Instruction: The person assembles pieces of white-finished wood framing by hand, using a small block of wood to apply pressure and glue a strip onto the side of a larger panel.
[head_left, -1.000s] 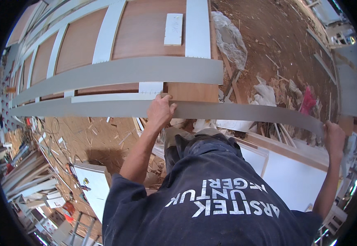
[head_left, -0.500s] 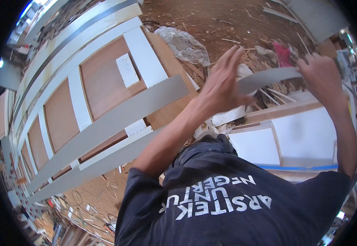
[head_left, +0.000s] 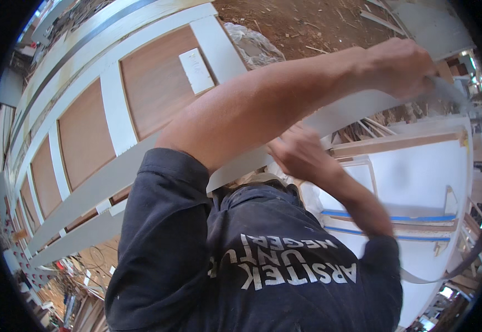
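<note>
A long, thin grey strip (head_left: 351,110) runs along the near edge of a panelled frame (head_left: 111,110) and on to the right. There it bends round and loops down at the far right. My left arm reaches across to the right, over the strip. My left hand (head_left: 401,67) is closed on the strip where it starts to curve. Below my left forearm, my right hand (head_left: 303,152) has its fingers curled at the strip's lower edge, closed on it. The left forearm hides part of the strip, and some right fingertips are hard to make out.
On the panelled frame lies a small white block (head_left: 196,71). A white panel box with blue edging (head_left: 412,218) stands at the right. Crumpled clear plastic (head_left: 252,45) and wood scraps lie on the brown floor (head_left: 302,25).
My left hand has swung right and closed on the strip; before, it was open. My right hand has moved left and down from the strip's far stretch to beneath my left forearm.
</note>
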The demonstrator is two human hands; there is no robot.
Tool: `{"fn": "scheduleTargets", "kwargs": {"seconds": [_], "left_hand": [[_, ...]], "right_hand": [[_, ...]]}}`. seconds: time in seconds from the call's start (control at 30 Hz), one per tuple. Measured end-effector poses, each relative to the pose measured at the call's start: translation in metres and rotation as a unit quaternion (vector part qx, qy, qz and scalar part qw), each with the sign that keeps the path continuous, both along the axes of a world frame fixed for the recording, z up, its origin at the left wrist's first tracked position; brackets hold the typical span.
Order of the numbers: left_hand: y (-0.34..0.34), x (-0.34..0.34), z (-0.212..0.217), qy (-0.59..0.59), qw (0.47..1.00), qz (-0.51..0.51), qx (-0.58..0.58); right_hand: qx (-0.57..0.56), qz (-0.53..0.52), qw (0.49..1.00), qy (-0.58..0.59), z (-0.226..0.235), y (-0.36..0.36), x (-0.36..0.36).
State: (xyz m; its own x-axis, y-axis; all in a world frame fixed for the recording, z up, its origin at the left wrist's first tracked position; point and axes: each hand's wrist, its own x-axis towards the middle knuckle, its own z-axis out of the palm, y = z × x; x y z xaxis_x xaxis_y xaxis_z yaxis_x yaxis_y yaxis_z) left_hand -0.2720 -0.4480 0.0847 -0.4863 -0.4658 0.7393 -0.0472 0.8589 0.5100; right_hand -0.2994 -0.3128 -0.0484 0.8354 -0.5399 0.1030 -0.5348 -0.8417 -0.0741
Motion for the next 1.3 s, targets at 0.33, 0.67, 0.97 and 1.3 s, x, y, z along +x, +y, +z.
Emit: {"fn": "scheduleTargets", "kwargs": {"seconds": [0.33, 0.67, 0.97, 1.3], "left_hand": [[0.035, 0.063, 0.007, 0.069, 0.995, 0.071, -0.025], [0.045, 0.078, 0.003, 0.115, 0.990, 0.065, -0.041], [0.060, 0.090, 0.009, 0.159, 0.985, 0.052, -0.038], [0.068, 0.103, 0.018, 0.207, 0.975, 0.078, -0.025]], "right_hand": [[0.150, -0.051, 0.987, -0.007, -0.113, -0.026, 0.069], [0.286, -0.171, 0.937, 0.105, -0.115, -0.020, 0.087], [0.189, -0.163, 0.960, 0.128, -0.174, -0.023, 0.078], [0.212, -0.208, 0.944, 0.141, -0.146, -0.004, 0.090]]}}
